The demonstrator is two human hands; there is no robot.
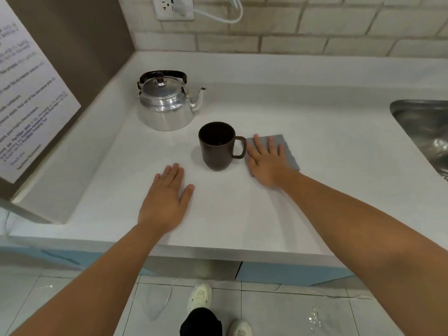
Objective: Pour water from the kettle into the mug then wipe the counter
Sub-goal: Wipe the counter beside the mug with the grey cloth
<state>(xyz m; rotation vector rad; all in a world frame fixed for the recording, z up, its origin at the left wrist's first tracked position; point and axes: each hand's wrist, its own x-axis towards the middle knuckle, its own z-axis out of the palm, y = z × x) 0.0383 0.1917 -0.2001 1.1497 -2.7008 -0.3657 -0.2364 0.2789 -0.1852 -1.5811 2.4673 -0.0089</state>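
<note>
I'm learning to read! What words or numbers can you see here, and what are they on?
Paper notice on the left wall: many printed lines, but all too blurred and slanted to read.
Wall socket: small marks, too tiny to read.
Kettle, mug, cloth, counter: no words, brand or numbers show.

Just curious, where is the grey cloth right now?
The grey cloth lies flat under the right hand, just right of the mug.
</note>
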